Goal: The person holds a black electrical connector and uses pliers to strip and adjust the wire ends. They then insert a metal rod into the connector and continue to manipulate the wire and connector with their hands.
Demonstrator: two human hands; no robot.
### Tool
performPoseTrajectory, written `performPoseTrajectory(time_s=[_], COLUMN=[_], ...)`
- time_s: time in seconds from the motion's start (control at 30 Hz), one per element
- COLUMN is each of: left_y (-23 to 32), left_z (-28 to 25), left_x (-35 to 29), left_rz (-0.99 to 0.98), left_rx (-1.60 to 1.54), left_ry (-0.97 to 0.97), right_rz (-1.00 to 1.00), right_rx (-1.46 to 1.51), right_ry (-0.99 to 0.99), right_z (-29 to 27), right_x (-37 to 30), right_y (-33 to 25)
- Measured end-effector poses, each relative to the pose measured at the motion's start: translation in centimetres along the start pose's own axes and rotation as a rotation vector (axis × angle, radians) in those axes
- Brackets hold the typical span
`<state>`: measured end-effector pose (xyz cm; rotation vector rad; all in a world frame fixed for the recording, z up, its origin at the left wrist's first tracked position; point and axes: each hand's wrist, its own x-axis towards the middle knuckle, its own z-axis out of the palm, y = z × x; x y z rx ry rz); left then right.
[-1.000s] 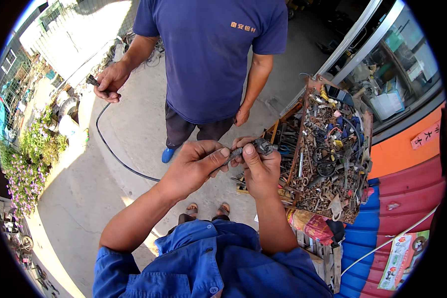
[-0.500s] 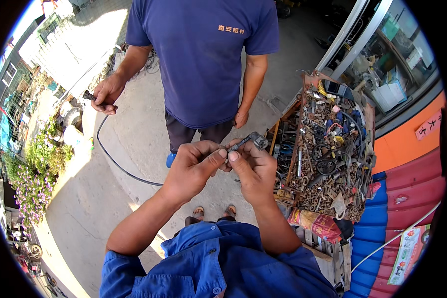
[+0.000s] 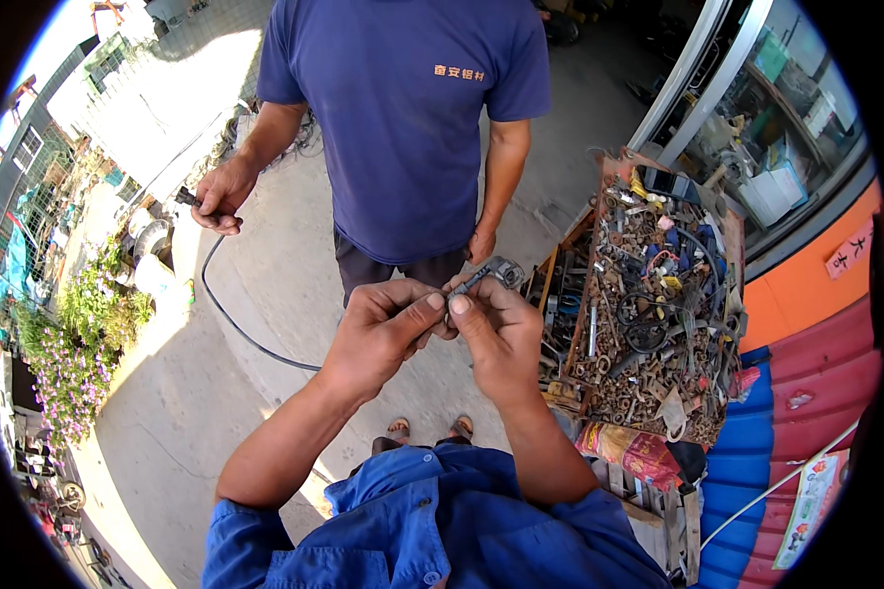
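Observation:
In front of my chest my left hand (image 3: 383, 329) and my right hand (image 3: 501, 339) meet, thumbs side by side. Between their fingertips is a dark cable connector (image 3: 502, 272) with a knobby grey head, which sticks out above my right hand. My left fingers pinch close to its thin end; the exact grip is hidden behind the thumbs. A black cable (image 3: 255, 339) emerges from behind my left wrist and curves up to the hand (image 3: 224, 194) of a person standing opposite. That hand holds another dark connector (image 3: 186, 196).
The person in a dark blue T-shirt (image 3: 413, 128) stands close ahead. To the right, a bench carries a heap of rusty nuts and bolts (image 3: 648, 368) and a phone (image 3: 670, 183). A glass door (image 3: 756, 147) stands beyond it; flowering plants (image 3: 79, 363) grow at left.
My hands keep nearly the same pinch, and the connector's head has turned slightly. The other person's hand has shifted a little to the right in the picture.

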<state>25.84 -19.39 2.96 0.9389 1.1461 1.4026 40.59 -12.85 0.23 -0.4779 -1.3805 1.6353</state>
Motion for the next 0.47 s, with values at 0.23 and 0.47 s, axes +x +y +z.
performPoseTrajectory(time_s=[0.23,0.47], left_y=[2.2,4.6], left_z=[-1.3,-3.4], left_x=[1.0,3.4], left_rz=[0.036,0.108], left_rx=[-0.03,-0.089], left_ry=[0.041,0.041], right_rz=[0.106,0.171], right_rx=[0.047,0.017], right_ry=[0.017,-0.007], right_z=[-0.6,-1.3], right_x=[-0.2,-2.3], right_y=[1.8,5.1])
